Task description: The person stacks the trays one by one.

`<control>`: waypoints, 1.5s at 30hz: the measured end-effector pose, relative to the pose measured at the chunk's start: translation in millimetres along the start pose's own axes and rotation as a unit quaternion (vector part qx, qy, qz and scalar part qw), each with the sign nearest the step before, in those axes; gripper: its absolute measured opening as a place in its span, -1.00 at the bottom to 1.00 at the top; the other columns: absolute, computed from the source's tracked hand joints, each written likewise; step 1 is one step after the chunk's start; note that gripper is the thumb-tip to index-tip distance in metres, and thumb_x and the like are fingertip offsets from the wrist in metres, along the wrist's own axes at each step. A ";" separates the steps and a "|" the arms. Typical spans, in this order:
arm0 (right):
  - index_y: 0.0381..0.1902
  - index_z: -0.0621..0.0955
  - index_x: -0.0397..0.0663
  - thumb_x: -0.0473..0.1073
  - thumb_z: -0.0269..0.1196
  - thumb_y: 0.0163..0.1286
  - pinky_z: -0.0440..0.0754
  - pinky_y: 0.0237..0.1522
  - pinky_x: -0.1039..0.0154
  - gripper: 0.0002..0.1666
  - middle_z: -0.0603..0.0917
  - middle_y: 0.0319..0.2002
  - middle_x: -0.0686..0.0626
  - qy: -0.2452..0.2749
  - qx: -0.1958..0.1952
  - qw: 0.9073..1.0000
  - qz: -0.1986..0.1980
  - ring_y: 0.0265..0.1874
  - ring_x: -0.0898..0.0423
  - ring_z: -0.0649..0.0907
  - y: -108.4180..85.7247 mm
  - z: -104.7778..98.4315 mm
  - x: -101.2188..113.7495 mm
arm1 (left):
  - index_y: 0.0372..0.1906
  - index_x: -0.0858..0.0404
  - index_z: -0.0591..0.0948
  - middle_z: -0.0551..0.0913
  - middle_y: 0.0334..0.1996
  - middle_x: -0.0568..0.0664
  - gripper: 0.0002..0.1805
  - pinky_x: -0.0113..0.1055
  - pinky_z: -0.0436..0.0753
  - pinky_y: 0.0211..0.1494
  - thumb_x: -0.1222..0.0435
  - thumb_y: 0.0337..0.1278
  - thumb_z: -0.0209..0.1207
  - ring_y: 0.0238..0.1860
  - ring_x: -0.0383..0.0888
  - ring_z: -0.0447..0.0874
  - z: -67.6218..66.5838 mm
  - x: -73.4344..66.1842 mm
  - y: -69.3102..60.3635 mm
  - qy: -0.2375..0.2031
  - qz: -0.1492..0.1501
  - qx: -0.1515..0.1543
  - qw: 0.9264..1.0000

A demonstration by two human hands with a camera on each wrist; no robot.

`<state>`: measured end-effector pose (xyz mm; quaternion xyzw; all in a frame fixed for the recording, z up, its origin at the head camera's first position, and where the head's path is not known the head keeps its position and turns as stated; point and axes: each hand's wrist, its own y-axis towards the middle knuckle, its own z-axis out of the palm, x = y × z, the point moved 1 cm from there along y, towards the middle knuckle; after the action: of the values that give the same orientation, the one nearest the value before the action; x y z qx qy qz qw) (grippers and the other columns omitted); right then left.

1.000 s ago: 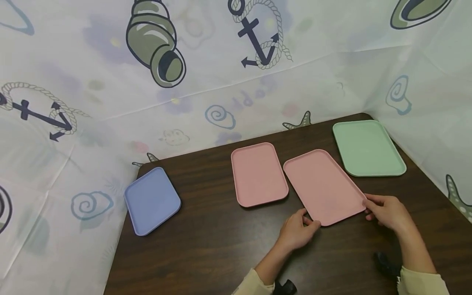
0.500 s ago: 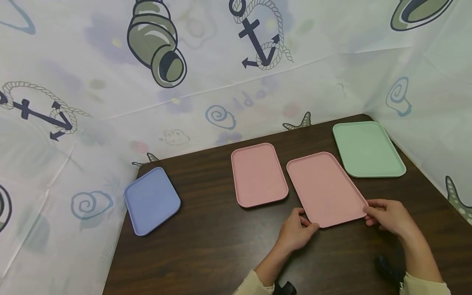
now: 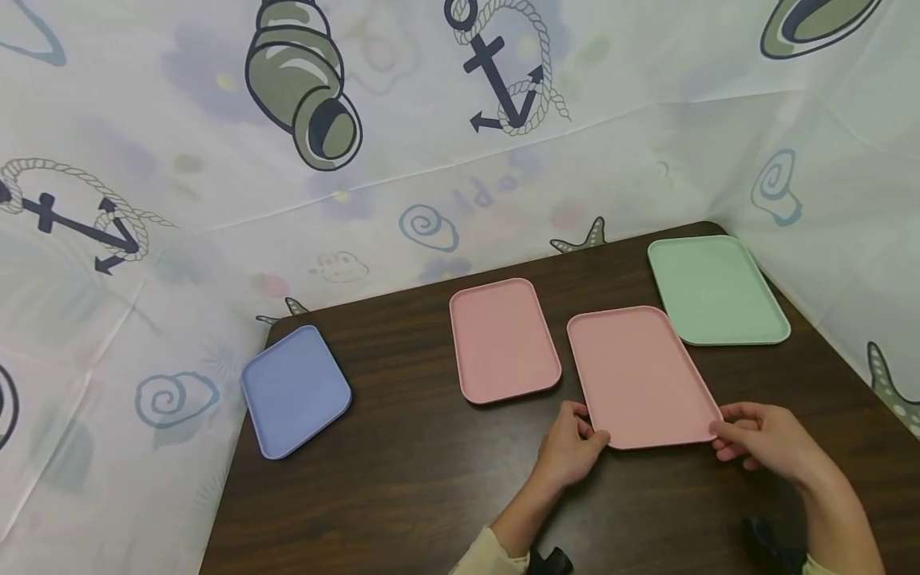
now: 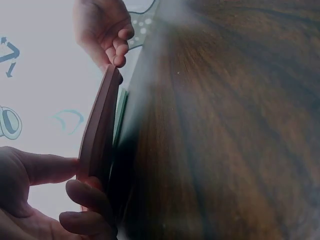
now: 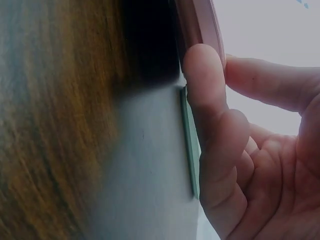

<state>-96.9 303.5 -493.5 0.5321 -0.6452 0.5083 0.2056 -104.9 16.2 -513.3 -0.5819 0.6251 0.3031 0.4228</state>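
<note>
Both hands hold the nearer pink tray (image 3: 645,379) by its two front corners. My left hand (image 3: 568,447) pinches the front left corner, thumb on top and fingers beneath, as the left wrist view shows with the tray's edge (image 4: 95,135). At the front right corner, my right hand (image 3: 765,439) pinches the rim between thumb and fingers (image 5: 205,75). In the right wrist view a dark gap lies under the tray, so its front edge is raised off the table. Whether the far edge touches the table I cannot tell.
A second pink tray (image 3: 505,341) lies just left of the held one. The green tray (image 3: 719,291) is at the back right, close to the held tray's far right corner. A blue tray (image 3: 297,392) sits at the left edge of the dark wooden table (image 3: 402,479). Patterned cloth (image 3: 402,104) hangs behind.
The held pink tray has turned and shifted toward me and slightly right, so it stands straighter. My right hand moved nearer and right; the left moved slightly left. The other trays stay put.
</note>
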 end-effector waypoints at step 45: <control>0.18 0.44 -0.57 -0.13 0.28 0.40 0.66 -0.47 0.21 -0.38 0.75 -0.38 -0.18 0.049 -0.081 0.980 -0.175 -0.50 0.10 0.74 -1.0 35.8 75.6 | 0.09 0.36 0.43 0.53 -0.47 0.02 -0.57 -0.47 0.28 -0.61 0.48 0.09 0.23 -0.67 -0.27 0.29 -85.0 -19.1 -8.3 -0.161 0.061 -0.046 0.984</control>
<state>-112.6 236.1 -446.5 0.5928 -0.5707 0.4355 0.3649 -112.3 -50.0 -456.5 -0.5049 0.5684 0.4463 0.4719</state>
